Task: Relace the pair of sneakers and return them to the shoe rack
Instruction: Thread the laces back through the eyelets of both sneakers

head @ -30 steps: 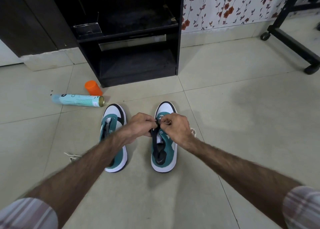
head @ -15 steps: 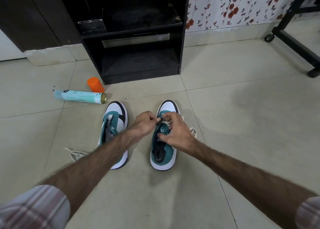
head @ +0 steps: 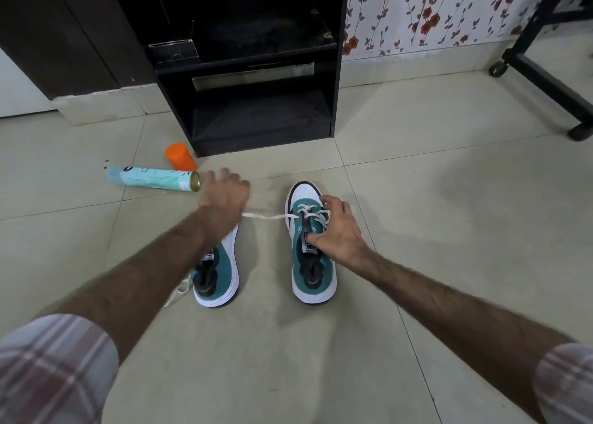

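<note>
Your left hand [head: 224, 195], at centre frame, draws a white lace [head: 266, 216] taut toward the left; the hand is motion-blurred and seen from the back, so you cannot tell whether the fingers pinch the lace or how far they are closed. Your right hand [head: 337, 231], just right of centre, rests on the right sneaker [head: 313, 247], thumb pressed near the tongue label and fingers curled over the laced eyelets, apparently to steady the shoe against the sideways pull. The lace runs level from the forward eyelets to your left hand, which suggests that slack is being taken up after a crossing has been threaded.

The left sneaker [head: 221, 272] lies under your left forearm, its toe hidden; a second loose lace [head: 178, 292] trails on the floor at its heel side, lower left of centre, so this shoe appears not yet relaced.

Count: two sneakers, both teal and white, side by side on the tiled floor [head: 417, 199], toes pointing up-frame; two laces; two hands.

The shoe rack [head: 256, 115], a black open-shelved unit, stands at top centre, directly beyond the toes, well apart from both shoes. One spray can [head: 154, 178] lies on its side at left of centre, with one orange cap [head: 179, 157] just beside it. One black wheeled frame [head: 545, 70] occupies the upper right.
</note>
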